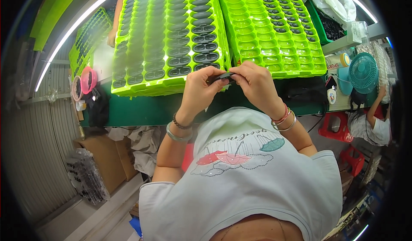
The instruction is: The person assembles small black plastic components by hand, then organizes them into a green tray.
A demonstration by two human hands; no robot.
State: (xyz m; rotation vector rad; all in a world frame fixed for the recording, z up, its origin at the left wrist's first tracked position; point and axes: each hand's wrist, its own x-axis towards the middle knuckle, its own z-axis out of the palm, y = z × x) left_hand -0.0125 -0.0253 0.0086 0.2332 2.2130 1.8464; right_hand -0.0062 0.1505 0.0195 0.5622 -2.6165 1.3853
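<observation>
Both my hands meet at the near edge of two lime-green plastic trays. My left hand [201, 88] pinches a small dark oval part [224, 76] between thumb and fingers. From the other side, my right hand [256, 84] grips the same part with its fingertips. The left tray [141, 90] is filled with rows of black oval pieces [206, 48], partly blurred. In the right tray [274, 72], black pieces sit in the far and right-hand pockets, while the nearer pockets show bare green. Fingers cover much of the held part.
A green table edge [141, 114] runs below the trays. To the right are a teal fan [363, 72], a black pouch [305, 90], a dark green bin [317, 20] and red stools [336, 127]. At left stand a pink ring-shaped item [89, 80] and a cardboard box [103, 155]. Another person's arm [116, 22] reaches in beyond.
</observation>
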